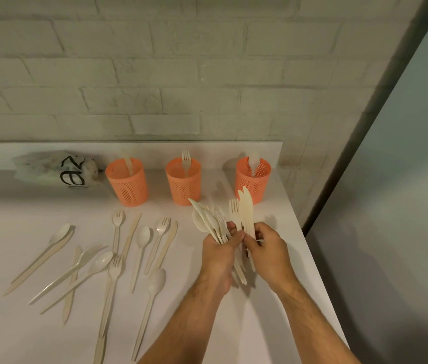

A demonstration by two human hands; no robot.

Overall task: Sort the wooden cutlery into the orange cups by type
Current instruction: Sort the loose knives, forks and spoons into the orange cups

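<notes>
Three orange perforated cups stand in a row at the back of the white table: the left cup (126,181) holds a knife, the middle cup (183,180) a fork, the right cup (252,179) a spoon. My left hand (219,254) grips a fanned bundle of pale cutlery (209,219) in front of the middle and right cups. My right hand (266,248) holds knives and a fork (245,210) upright beside it. Several loose spoons, forks and knives (118,256) lie spread across the table to the left.
A crumpled plastic bag with black lettering (58,168) lies at the back left by the brick wall. The table's right edge (310,245) runs close to my right hand, with a drop to the grey floor beyond.
</notes>
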